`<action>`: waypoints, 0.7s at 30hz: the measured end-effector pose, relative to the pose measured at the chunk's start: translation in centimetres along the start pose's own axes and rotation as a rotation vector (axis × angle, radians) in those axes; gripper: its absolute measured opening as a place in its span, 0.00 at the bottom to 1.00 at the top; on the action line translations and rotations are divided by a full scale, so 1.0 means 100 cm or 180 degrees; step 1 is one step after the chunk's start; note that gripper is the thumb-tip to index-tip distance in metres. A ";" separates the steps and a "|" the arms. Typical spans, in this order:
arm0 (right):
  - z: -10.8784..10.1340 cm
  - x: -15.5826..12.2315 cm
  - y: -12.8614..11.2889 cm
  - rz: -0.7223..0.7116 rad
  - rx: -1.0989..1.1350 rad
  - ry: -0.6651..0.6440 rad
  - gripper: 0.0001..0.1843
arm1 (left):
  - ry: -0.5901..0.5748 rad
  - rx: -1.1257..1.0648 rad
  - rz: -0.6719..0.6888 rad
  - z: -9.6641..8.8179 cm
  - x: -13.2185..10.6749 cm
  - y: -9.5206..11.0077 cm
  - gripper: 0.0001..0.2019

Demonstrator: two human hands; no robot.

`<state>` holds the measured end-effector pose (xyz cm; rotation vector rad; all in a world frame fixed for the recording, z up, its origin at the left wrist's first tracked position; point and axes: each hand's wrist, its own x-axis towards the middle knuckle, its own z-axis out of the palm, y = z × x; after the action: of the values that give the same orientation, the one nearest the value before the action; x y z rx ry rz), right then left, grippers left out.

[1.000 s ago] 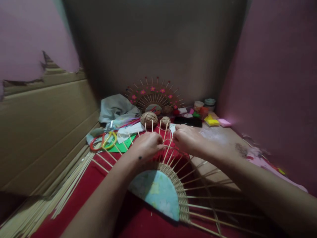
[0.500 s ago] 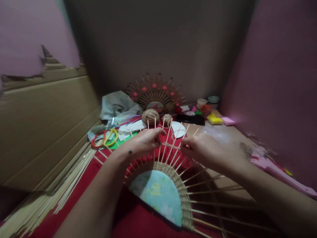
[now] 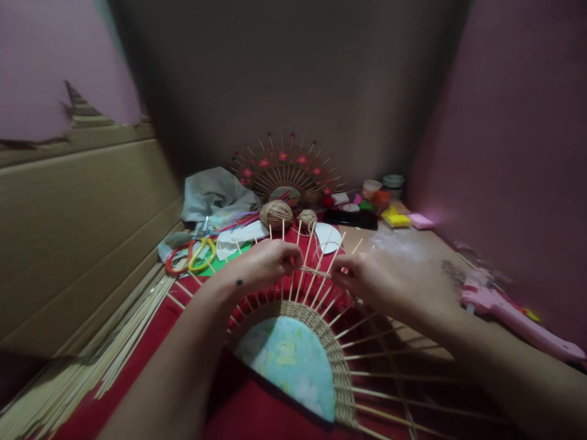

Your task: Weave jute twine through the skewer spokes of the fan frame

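The fingers of our left hand and our right hand are pinched on one stretch of twine, drawn between them across several sticks at the far side of the woven fan. We cannot tell whether the twine passes over or under each stick. The fan lies before us on one red cloth, with one pale blue flowered panel at its centre; its sticks are partly hidden by our arms, so we cannot count them all.

Beyond the woven fan we count two balls, one large ball and one small ball, then one white disc, one flowered fan with at least six pink flowers, and, farther right, two tubs. Left of the woven fan are two handle loops, one red loop and one yellow loop. Right of it lies one pink glue gun.

A second ago our right hand was higher, hiding most of the disc; now it is lower and farther right, and the disc shows. Against half a second ago, our grip is much the same.
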<state>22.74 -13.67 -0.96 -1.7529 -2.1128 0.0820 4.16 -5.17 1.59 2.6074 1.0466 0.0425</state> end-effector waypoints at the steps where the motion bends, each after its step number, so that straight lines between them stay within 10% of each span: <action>1: 0.003 0.001 0.002 -0.0013 0.0065 -0.0017 0.10 | 0.0023 0.0025 0.0014 0.000 0.000 0.000 0.09; 15: 0.027 0.004 0.015 0.0152 0.0582 -0.0383 0.07 | -0.0107 0.0430 -0.0048 0.014 0.007 -0.005 0.10; 21: 0.036 0.007 0.015 0.0163 0.0446 -0.0393 0.07 | 0.0439 0.0723 -0.0053 0.032 0.016 0.002 0.07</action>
<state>22.87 -11.98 -4.58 -1.7591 -2.0912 0.3524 5.89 -5.16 -1.51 2.8333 1.1824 0.1068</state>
